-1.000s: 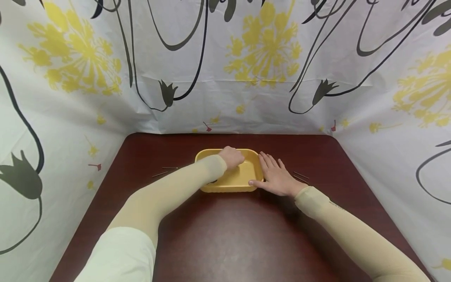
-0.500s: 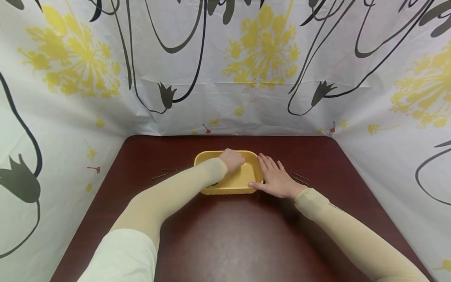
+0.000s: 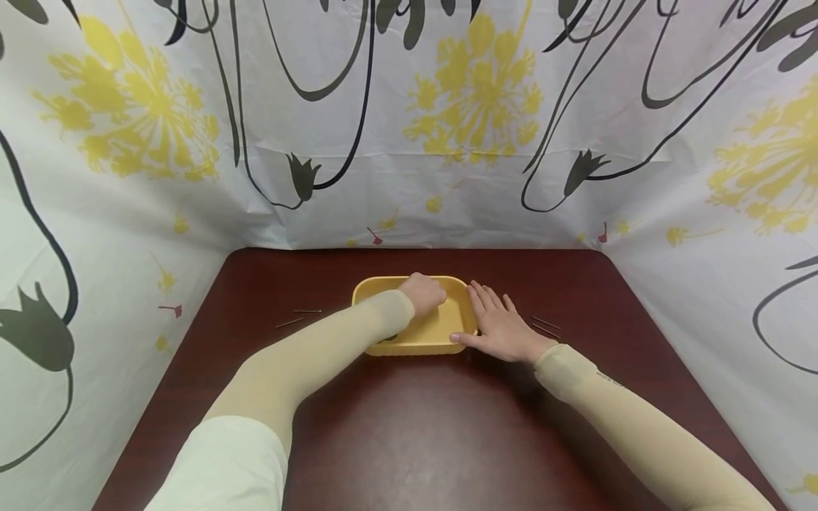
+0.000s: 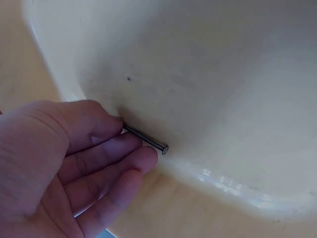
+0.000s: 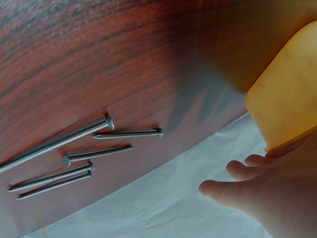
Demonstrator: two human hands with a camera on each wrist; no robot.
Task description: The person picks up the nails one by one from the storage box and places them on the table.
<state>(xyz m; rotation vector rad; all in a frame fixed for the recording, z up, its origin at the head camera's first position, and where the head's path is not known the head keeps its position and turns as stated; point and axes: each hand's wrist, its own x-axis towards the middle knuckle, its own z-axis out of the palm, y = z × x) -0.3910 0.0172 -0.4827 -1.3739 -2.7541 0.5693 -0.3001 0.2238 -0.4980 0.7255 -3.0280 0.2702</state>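
Observation:
Inside the yellow plastic tray (image 3: 441,328), my left hand (image 3: 423,292) reaches down to the floor of it. Up close in the left wrist view, thumb and fingertips of that hand (image 4: 94,153) pinch a dark metal nail (image 4: 148,140), its flat head sticking out past the fingers. The nail lies low, near the tray's inner corner. My right hand (image 3: 501,323) rests against the tray's right side with fingers stretched out and the thumb at the rim. The right wrist view shows this hand (image 5: 277,188) beside the tray's outer wall (image 5: 287,94).
Several loose nails lie on the dark wooden table to the tray's right, among them a long thick nail (image 5: 59,142) and a shorter nail (image 5: 129,134). Thin nails (image 3: 290,323) also lie left of the tray. A patterned white cloth (image 3: 409,177) encloses the table.
The head view has tipped slightly, so the whole scene sits a little lower. Both hands keep their places at the tray.

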